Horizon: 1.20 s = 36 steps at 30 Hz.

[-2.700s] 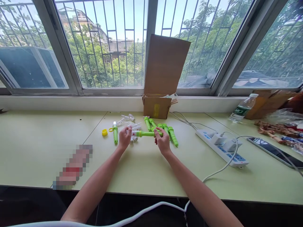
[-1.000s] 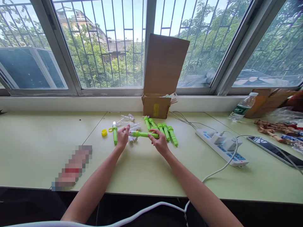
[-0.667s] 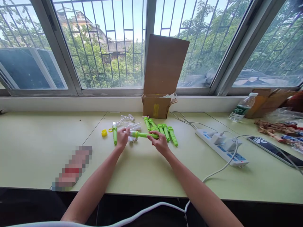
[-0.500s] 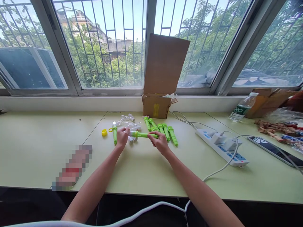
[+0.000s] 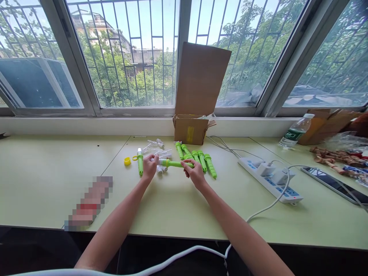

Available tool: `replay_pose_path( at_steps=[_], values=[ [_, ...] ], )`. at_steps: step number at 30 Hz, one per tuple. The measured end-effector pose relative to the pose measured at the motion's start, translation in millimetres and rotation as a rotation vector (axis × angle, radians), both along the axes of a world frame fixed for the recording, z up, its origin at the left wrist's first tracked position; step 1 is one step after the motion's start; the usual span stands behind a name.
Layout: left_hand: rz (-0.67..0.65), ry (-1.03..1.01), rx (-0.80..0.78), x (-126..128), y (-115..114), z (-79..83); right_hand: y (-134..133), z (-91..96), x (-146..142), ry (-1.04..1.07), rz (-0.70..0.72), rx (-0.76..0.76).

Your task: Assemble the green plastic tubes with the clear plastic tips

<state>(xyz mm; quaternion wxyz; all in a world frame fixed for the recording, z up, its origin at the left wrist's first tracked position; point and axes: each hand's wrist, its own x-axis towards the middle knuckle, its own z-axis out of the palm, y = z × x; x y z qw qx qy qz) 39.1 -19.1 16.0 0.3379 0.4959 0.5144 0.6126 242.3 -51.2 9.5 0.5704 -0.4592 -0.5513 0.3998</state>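
- Left hand (image 5: 150,167), centre of frame: fingers curled closed, pinching the clear end of a green tube (image 5: 174,164).
- Right hand (image 5: 194,171), just right of centre: thumb and fingers closed on the tube's green end.
- Green tube: at frame centre, lying roughly level between the two hands; yellowish ring near its clear end.
- Clear plastic pieces (image 5: 163,153) with white ends: loose pile above and beside the left hand, partly hidden.
- White-topped green tube (image 5: 140,163): just left of the left hand; yellow cap (image 5: 127,161) farther left.
- Green ridged tubes (image 5: 211,165): cluster above and right of the right hand.
- Cardboard box (image 5: 186,130): upper centre, flap raised against the window.
- Power strip (image 5: 270,180), plugs inserted: right of centre. Phone (image 5: 330,182) and water bottle (image 5: 296,131): far right.
- Pixelated patch (image 5: 89,203): lower left, contents unreadable.
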Motion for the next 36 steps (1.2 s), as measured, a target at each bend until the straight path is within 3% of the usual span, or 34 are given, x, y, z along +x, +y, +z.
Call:
replay_pose_path(
  at_steps=[5,9,18,31,36],
  values=[
    [-0.109,-0.194,-0.185,3,-3,3.7,-4,-0.1,-1,-0.091,-0.073,0.152],
    [-0.130,-0.192,-0.204,3,-4,3.7,-4,0.7,-3,-0.059,-0.089,0.160],
    [-0.128,-0.143,-0.098,2,-1,-1.4,1,1.0,1,-0.026,-0.120,0.081],
    [-0.120,-0.054,0.070,0,-2,0.5,6,1.7,1,0.219,0.011,-0.238],
    [-0.145,-0.025,0.128,1,-5,0.5,5,2.2,-4,0.241,-0.090,-0.143]
  ],
)
